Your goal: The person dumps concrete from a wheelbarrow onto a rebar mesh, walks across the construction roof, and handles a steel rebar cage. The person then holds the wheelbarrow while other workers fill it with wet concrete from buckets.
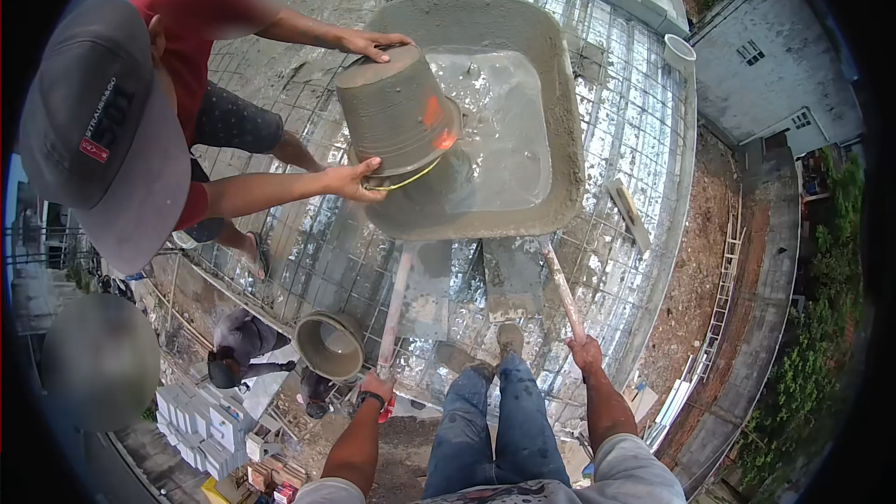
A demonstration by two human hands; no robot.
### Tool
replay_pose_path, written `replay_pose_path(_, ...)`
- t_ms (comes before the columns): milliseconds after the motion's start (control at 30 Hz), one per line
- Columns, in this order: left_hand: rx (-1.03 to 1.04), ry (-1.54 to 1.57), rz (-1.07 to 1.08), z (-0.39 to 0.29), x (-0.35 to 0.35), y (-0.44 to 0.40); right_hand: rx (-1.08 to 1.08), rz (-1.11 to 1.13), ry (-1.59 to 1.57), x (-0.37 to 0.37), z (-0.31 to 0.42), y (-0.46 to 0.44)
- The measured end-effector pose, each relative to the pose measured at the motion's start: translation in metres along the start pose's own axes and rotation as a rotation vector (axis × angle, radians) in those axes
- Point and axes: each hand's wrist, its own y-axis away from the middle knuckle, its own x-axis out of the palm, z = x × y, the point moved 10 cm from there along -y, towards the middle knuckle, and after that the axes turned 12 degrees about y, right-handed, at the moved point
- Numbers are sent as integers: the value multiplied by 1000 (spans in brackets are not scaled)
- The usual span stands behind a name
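My left hand point(376, 386) is closed round the left handle point(395, 308) of a wheelbarrow. The right handle point(562, 289) is gripped by my right hand point(585, 353). Wet grey mortar point(509, 126) lies in the wheelbarrow's tray point(567, 121), which is crusted with cement. Over the tray's left side, a co-worker in a grey cap point(103, 121) tips a cement-coated bucket point(387, 112) with both hands, one at its base and one near its rim. The bucket's mouth faces down towards the mortar.
Steel mesh point(308, 261) covers the deck around the wheelbarrow, with boards point(513, 271) under it. An empty bucket point(329, 345) stands left of my left hand. A trowel-like float point(629, 215) lies at the right. Another person point(245, 345) is lower left, beyond the deck's edge.
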Motion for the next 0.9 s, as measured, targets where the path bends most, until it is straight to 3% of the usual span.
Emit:
replay_pose_path(100,-66,-45,15,-7,-5,5,47,236,-310,-12,10,22)
replay_pose_path(167,-201,-7,77,-15,-7,14,106,274,-243,10,-16,10)
replay_pose_path(233,-111,-66,-2,44,7,-19,182,307,-225,25,-30,2)
replay_pose_path(367,-175,-79,-72,33,7,-13,266,434,-175,48,-39,-9)
replay_pose_path(433,-282,9,-102,22,1,-1,294,428,-181,41,-35,-4)
replay_pose_path(600,-291,-32,-155,-25,-14,15,294,367,-252,36,-31,-4)
replay_pose_path(767,-374,-108,-177,26,-3,4,352,478,-357,45,-26,2)
replay_pose_path(900,-382,-127,-140,22,3,2,277,314,-252,62,-46,-10)
